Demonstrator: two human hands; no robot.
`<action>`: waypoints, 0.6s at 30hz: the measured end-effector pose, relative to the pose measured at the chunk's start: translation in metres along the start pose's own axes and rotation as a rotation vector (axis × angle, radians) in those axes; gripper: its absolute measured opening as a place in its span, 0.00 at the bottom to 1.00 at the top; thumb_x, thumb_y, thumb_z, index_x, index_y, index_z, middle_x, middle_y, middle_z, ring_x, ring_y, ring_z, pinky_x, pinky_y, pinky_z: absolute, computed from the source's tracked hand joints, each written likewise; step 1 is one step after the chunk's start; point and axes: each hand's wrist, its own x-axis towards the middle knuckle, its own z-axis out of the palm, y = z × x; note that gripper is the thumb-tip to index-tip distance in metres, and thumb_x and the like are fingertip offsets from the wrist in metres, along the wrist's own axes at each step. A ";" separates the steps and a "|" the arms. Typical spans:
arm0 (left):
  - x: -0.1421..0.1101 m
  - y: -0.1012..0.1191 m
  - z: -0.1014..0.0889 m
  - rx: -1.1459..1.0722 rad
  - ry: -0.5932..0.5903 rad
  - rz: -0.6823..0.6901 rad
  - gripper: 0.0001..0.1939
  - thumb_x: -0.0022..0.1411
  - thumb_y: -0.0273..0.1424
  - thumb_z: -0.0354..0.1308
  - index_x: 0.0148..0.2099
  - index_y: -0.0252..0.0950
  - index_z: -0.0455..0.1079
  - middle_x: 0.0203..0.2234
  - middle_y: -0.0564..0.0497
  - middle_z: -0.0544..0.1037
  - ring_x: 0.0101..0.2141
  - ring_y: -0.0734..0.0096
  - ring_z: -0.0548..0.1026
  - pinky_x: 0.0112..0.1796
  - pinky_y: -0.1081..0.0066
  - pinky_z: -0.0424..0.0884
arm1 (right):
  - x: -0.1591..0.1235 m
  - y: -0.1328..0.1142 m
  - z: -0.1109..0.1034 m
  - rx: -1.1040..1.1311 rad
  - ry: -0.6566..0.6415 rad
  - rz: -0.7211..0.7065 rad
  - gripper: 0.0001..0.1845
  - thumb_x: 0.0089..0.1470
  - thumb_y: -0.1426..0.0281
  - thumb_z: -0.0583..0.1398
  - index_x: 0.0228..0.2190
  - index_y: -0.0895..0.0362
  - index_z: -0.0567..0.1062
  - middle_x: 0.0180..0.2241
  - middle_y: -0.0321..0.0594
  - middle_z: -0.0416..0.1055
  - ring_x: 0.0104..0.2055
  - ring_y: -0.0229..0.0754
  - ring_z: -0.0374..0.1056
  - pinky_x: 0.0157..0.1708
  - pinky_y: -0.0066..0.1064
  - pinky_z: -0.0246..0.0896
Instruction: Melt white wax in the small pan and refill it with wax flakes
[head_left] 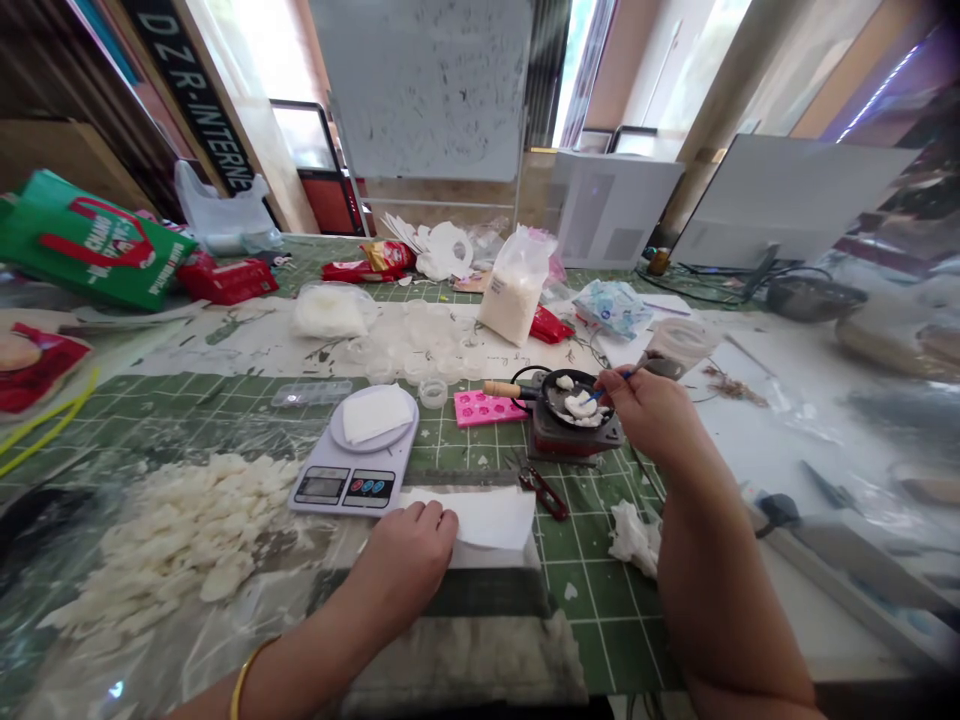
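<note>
My right hand (651, 405) is closed round a thin blue stick (596, 395), whose lower end reaches into a small black frying pan (551, 405). White lumps (580, 403) lie in the pan, some of them against the stick. The pan, with its wooden handle (504, 390) pointing left, sits on a small dark red and black stove (570, 440). Lower down, my left hand (416, 545) rests with curled fingers at the left end of a folded white paper (491, 520); whether it grips anything is hidden. A kitchen scale (356, 450) carrying a white tissue (377, 413) stands just beyond it.
Left of the scale, white wax-like chunks (195, 520) are heaped on plastic. A pink mold (487, 407), a red pocket tool (546, 493) and a crumpled tissue (634, 538) lie around the stove. Clear cups (416, 340) and a bag of white grains (515, 290) stand farther back.
</note>
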 end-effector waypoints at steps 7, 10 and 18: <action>-0.008 0.015 0.005 0.059 -0.144 -0.029 0.14 0.52 0.20 0.50 0.42 0.29 0.69 0.34 0.40 0.71 0.35 0.56 0.69 0.32 0.60 0.65 | 0.000 -0.003 0.002 0.006 -0.020 -0.031 0.18 0.57 0.61 0.48 0.29 0.57 0.73 0.26 0.42 0.74 0.30 0.42 0.68 0.30 0.30 0.54; -0.003 0.015 0.011 0.050 -0.128 -0.005 0.14 0.50 0.21 0.50 0.40 0.30 0.69 0.34 0.40 0.71 0.34 0.55 0.69 0.32 0.59 0.65 | 0.001 -0.003 0.002 -0.007 0.015 -0.017 0.19 0.58 0.62 0.47 0.28 0.58 0.73 0.26 0.43 0.74 0.31 0.42 0.68 0.30 0.30 0.54; 0.006 0.002 -0.007 -0.002 -0.201 0.076 0.15 0.52 0.16 0.45 0.38 0.31 0.68 0.34 0.40 0.72 0.36 0.55 0.70 0.33 0.59 0.65 | 0.002 -0.004 0.002 0.048 -0.003 -0.025 0.19 0.58 0.62 0.46 0.29 0.57 0.72 0.27 0.41 0.74 0.31 0.40 0.68 0.31 0.28 0.54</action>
